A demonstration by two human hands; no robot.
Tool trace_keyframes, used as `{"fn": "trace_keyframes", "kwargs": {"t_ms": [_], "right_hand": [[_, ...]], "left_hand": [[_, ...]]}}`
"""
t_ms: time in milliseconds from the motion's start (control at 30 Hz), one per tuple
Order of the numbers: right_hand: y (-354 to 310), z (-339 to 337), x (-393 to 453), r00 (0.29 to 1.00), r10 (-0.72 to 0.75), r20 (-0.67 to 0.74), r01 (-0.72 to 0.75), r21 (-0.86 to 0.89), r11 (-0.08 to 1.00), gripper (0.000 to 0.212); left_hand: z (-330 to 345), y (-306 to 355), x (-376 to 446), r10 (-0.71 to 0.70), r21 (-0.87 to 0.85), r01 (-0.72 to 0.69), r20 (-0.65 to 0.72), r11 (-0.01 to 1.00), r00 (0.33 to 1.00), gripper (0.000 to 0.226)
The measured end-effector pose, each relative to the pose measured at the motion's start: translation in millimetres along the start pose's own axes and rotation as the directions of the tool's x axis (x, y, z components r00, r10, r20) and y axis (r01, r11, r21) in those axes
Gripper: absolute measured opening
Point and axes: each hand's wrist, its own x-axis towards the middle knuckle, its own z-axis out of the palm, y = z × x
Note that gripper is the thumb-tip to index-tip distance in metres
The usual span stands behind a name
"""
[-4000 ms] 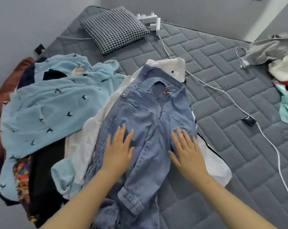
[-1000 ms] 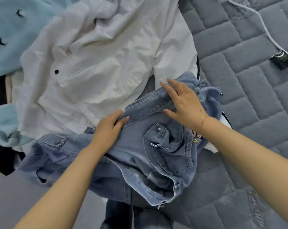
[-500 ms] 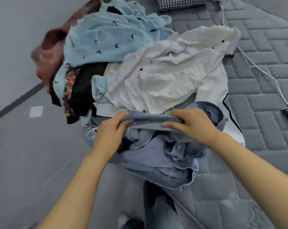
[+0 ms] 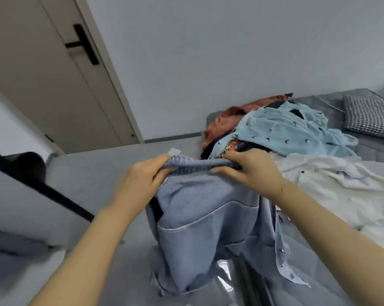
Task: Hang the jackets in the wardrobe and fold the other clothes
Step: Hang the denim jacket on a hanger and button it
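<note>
Head | both hands (image 4: pixel 140 184) (image 4: pixel 250 171) grip denim jacket (image 4: pixel 208 219) | clothes pile (image 4: pixel 292 133) beside

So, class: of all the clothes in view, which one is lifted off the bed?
The denim jacket. The left hand and right hand grip its top edge and it hangs down, while the white jacket and light blue top lie on the bed.

2 hands (image 4: pixel 140 184), 1 denim jacket (image 4: pixel 204 217), 1 pillow (image 4: pixel 369 117), 1 door (image 4: pixel 54 85)

Bare forearms, no sleeves, thin bracelet (image 4: pixel 281 190) on right wrist
</note>
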Motion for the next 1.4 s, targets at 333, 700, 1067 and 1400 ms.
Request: {"fn": "trace_keyframes", "kwargs": {"t_ms": [333,700,1067,1400], "right_hand": [[-117.5,-17.9,118.8,0.915,-0.404,0.010,0.374,0.359,0.855,0.064],[-271.2,29.7,201.3,0.730,-0.660,-0.177,0.671,0.369,0.643,0.059],[-468.4,122.9,236.6,0.608,-0.794,-0.004,0.776,0.213,0.594,0.066],[-612.0,250.3,229.0,0.186,-0.954,0.237,0.448,0.843,0.297,0.049]], "left_hand": [[-203.3,27.6,-66.9,-0.319,0.518,0.354,-0.159,0.779,0.934,0.017],[-276.4,-23.6,-225.0,-0.633,0.338,0.833,-0.541,0.438,0.553,0.024],[-366.0,-55.6,-370.7,-0.861,-0.493,0.736,-0.447,0.464,0.243,0.019],[-385.7,-95.5,-460.1,-0.847,-0.818,0.467,-0.479,0.336,-0.229,0.022]]}}
